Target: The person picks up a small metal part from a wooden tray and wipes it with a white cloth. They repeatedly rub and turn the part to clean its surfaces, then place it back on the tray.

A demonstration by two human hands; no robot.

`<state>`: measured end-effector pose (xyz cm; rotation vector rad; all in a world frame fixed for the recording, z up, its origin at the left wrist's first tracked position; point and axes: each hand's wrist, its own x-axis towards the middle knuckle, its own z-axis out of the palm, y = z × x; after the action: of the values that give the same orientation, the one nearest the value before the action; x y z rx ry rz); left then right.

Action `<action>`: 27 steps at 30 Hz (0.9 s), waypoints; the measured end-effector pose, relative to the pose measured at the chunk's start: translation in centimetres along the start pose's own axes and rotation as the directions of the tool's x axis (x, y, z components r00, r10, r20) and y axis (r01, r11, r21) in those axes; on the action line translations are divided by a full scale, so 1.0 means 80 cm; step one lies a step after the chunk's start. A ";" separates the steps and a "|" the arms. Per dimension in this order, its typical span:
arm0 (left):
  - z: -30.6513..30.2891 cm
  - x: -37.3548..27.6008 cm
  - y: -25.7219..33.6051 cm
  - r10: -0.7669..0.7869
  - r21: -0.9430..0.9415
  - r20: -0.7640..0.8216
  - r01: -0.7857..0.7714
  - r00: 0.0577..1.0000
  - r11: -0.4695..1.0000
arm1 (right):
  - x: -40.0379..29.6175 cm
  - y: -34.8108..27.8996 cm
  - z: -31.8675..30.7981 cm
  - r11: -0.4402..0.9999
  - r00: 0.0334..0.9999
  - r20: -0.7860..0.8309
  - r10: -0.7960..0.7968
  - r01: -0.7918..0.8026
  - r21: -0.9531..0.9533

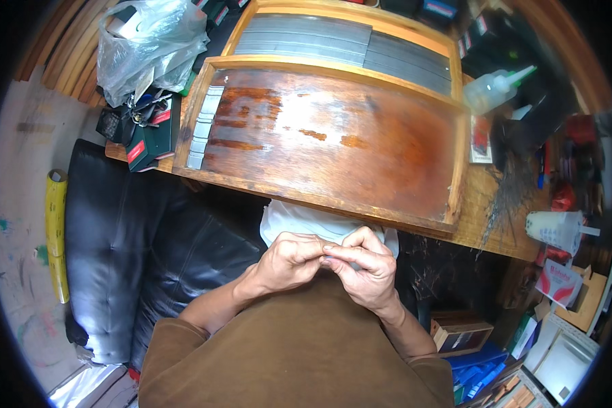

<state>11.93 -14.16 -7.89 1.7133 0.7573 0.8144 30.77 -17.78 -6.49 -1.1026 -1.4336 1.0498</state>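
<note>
My left hand and my right hand meet in front of my chest, thumbs and fingertips pressed together. Whatever lies between the fingertips is too small and covered to make out. Just beyond them, a white cloth lies across my lap. Past the cloth, a shallow wooden tray rests on the wooden table, its varnished bottom worn and shiny. A short column of flat grey metal pieces lines its left end. Behind it, a second wooden tray holds long rows of grey metal strips.
Left on the table are dark boxes, keys and a plastic bag. At right stand a squeeze bottle, a bundle of thin dark wires and a drink cup near the edge. A black padded seat is at left.
</note>
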 end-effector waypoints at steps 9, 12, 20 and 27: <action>0.003 -0.002 0.000 -0.114 -0.008 0.036 0.115 0.993 0.993 | 0.003 0.005 -0.008 0.999 0.998 0.047 0.052 -0.053 0.007; 0.006 -0.002 -0.004 -0.079 -0.045 0.000 0.079 0.997 0.996 | 0.002 0.006 -0.008 0.999 0.997 0.048 0.054 -0.055 0.003; 0.006 -0.007 -0.014 -0.038 -0.060 -0.003 0.038 0.999 0.998 | 0.002 0.006 -0.006 0.999 0.998 0.050 0.047 -0.047 0.010; 0.002 -0.004 -0.014 0.030 -0.042 -0.012 -0.031 0.999 0.999 | 0.003 0.005 -0.005 0.999 0.998 0.056 0.041 -0.043 0.033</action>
<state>11.79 -14.26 -9.04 1.6877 0.7184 0.8555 31.20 -17.44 -6.80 -1.0909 -1.4365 1.1380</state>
